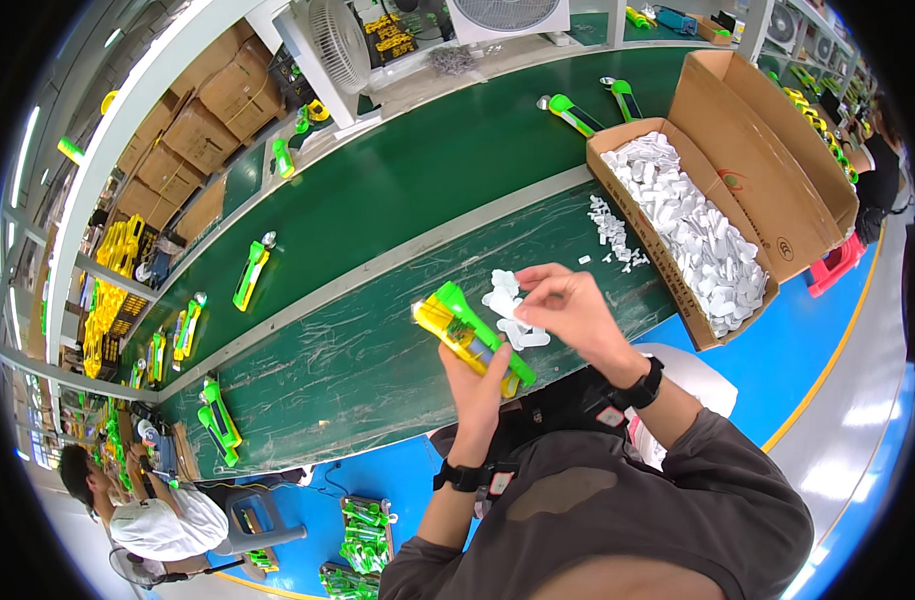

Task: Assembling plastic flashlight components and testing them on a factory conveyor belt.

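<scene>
My left hand (473, 385) is wrapped round a green and yellow flashlight (465, 330), held tilted over the near side of the green worktable. Its silvery head points to the upper left. My right hand (570, 308) is beside it, thumb and fingers pinched on a small flat white plastic piece (510, 306). Under and around those fingertips lie several more loose white pieces (534, 338) on the table. Part of the held piece is hidden by the fingers.
To the right, an open cardboard box (668, 270) is filled with white pieces; small white bits (615, 232) lie beside it. Flashlights (250, 274) rest along the green conveyor belt (378, 190). Another green flashlight (218, 422) lies at the table's left. A co-worker (168, 520) sits at lower left.
</scene>
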The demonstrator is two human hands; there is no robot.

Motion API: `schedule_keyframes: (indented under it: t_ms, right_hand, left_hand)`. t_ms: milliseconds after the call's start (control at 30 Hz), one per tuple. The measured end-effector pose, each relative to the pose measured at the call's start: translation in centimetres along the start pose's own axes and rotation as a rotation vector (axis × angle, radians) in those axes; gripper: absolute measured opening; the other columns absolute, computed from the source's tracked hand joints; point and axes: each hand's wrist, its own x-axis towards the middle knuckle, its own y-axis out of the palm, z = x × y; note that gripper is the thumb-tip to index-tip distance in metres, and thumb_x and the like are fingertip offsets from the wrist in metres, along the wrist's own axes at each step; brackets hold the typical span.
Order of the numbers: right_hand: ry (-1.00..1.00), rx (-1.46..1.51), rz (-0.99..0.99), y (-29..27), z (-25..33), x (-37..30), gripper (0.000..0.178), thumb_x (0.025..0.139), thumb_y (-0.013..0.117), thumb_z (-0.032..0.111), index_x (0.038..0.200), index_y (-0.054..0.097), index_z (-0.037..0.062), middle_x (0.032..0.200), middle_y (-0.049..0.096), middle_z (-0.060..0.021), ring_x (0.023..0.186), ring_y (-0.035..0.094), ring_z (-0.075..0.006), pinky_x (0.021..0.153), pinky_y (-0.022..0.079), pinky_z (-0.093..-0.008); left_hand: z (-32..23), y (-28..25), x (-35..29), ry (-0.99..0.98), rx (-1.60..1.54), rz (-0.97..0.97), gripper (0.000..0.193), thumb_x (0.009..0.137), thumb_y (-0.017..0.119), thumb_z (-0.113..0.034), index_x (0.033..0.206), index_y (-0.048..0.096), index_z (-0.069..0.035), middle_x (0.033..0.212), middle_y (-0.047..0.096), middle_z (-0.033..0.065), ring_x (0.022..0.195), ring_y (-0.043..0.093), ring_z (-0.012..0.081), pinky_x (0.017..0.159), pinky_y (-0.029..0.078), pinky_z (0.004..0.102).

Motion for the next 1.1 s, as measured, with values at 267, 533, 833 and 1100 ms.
schedule_keyframes:
  t_ms: [267, 533, 833, 1100]
  right_hand:
    - [-0.198, -0.343, -0.064, 5.3, -1.2, -1.5, 0.010, 0.072, 0.074, 0.009, 0.077, 0.071, 0.0022, 0.116, 0.056, -0.0157, 0.108, 0.055, -0.0247, 0.071, 0.051, -0.0289]
    - [-0.281, -0.486, -0.173, 6.0, -1.6, -2.3, 0.006, 0.071, 0.074, 0.009, 0.074, 0.071, 0.0042, 0.112, 0.058, -0.0150, 0.104, 0.054, -0.0265, 0.067, 0.049, -0.0306]
    - [-0.451, -0.596, -0.143, 4.9, -0.7, -3.6, 0.014, 0.074, 0.071, 0.007, 0.087, 0.067, 0.0029, 0.120, 0.050, -0.0174, 0.108, 0.050, -0.0311, 0.089, 0.044, -0.0378]
    - [0.025, -0.142, 0.041, 1.6, -0.7, -5.2, 0.043, 0.081, 0.066, 0.006, 0.120, 0.053, -0.0052, 0.117, 0.056, -0.0210, 0.098, 0.064, -0.0284, 0.084, 0.052, -0.0375]
  left_hand:
    - [1.1, 1.8, 0.5, 0.218, 0.230, -0.065, 0.063, 0.082, 0.065, -0.002, 0.131, 0.024, -0.004, 0.120, 0.045, 0.0097, 0.112, 0.049, 0.0188, 0.092, 0.046, 0.0329]
    - [1.7, 1.8, 0.0, 0.283, 0.135, 0.007, 0.067, 0.086, 0.061, -0.006, 0.135, 0.015, -0.006, 0.127, 0.038, 0.0116, 0.115, 0.047, 0.0229, 0.094, 0.047, 0.0371]
    - [1.3, 1.7, 0.2, 0.295, 0.148, 0.060, 0.054, 0.086, 0.061, -0.003, 0.130, 0.029, -0.006, 0.116, 0.046, 0.0083, 0.104, 0.051, 0.0163, 0.086, 0.046, 0.0320]
    - [0.0, 1.0, 0.7, -0.051, -0.357, 0.103, 0.042, 0.097, 0.043, -0.019, 0.136, 0.030, -0.011, 0.121, 0.051, 0.0115, 0.110, 0.055, 0.0256, 0.088, 0.049, 0.0399]
